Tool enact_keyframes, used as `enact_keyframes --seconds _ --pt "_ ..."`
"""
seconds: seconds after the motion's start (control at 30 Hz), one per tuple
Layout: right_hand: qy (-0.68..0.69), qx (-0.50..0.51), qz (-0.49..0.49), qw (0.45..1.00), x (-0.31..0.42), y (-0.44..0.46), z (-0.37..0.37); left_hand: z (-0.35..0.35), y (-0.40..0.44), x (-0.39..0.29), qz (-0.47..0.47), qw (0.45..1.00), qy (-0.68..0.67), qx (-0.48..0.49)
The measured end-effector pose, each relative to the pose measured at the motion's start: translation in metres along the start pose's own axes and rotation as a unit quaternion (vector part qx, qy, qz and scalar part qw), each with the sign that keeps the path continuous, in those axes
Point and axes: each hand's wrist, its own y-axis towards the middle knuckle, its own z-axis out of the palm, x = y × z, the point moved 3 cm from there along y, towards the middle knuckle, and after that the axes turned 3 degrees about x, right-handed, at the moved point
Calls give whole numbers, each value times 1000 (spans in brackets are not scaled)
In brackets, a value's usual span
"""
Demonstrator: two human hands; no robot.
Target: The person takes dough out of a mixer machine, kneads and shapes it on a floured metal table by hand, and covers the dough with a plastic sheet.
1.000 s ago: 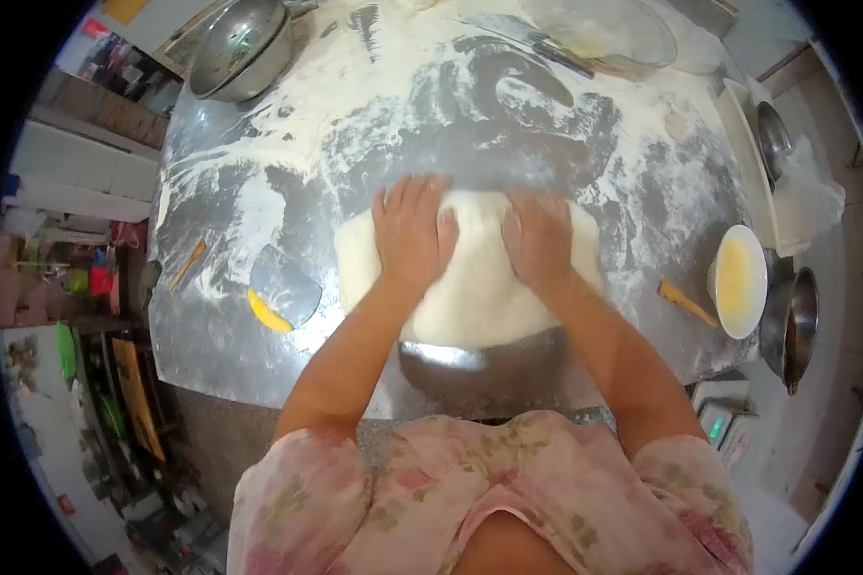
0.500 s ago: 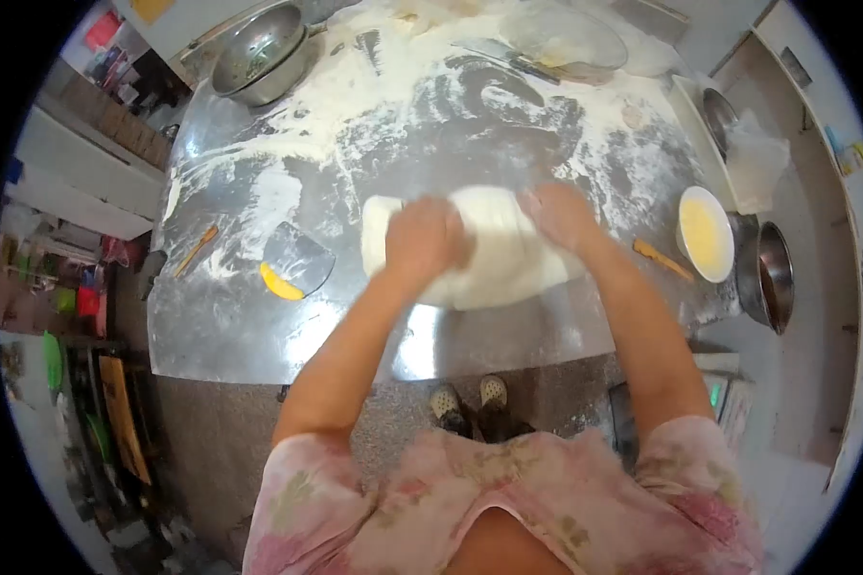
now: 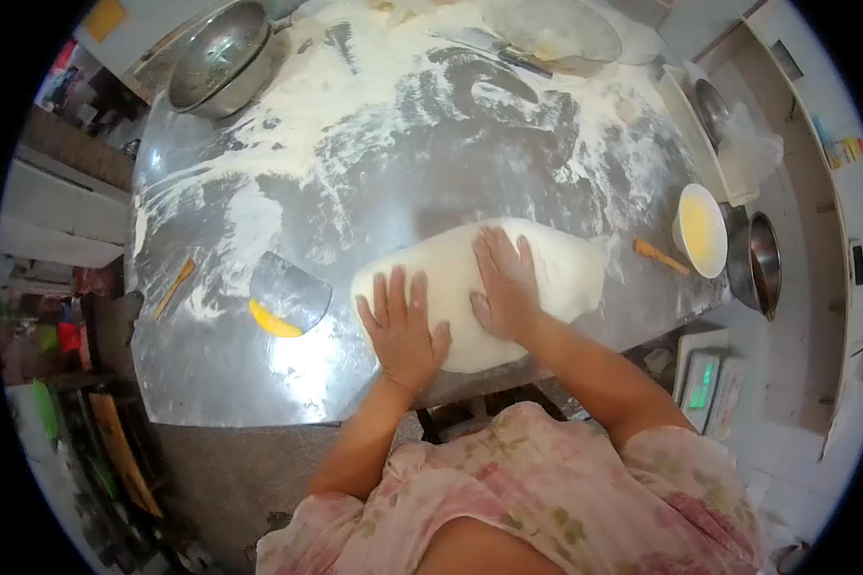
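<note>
A large, smooth white slab of dough [image 3: 556,264] lies on the metal table near its front edge. My left hand [image 3: 401,331] rests flat on the dough's left part, fingers spread and pointing away from me. On the middle of the dough my right hand [image 3: 506,287] lies palm down, its thumb out to the side. Left of the dough sits a dough scraper [image 3: 292,292] with a metal blade and a yellow handle. To the right is a small wooden tool [image 3: 660,256], close to a white bowl [image 3: 700,230] with yellow contents.
Flour is scattered over the far half of the metal table [image 3: 211,374]. Steel bowls [image 3: 222,62] stand at the back left, a clear round sheet [image 3: 556,34] at the back. A thin wooden stick [image 3: 174,287] lies left, a steel bowl [image 3: 762,264] right, a digital scale [image 3: 705,383] below.
Both hands have gone from gripping the dough's far edge to lying flat on top of it. The dough now sits closer to me and looks more rounded. My body leans nearer the table.
</note>
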Motion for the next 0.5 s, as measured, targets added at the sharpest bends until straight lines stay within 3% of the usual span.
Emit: enact_keyframes --seconds 0.27,0.37,0.47,0.5 --pt "3 -89 56 994 -63 152 26 22 133 62 -47 994 46 -86" --pt "4 -17 139 990 -66 178 15 25 157 72 -29 987 64 -144" --pt "15 104 157 982 -65 166 11 27 151 84 -57 996 -59 16" --pt "33 90 122 988 -55 139 0 14 140 72 -70 996 -55 32"
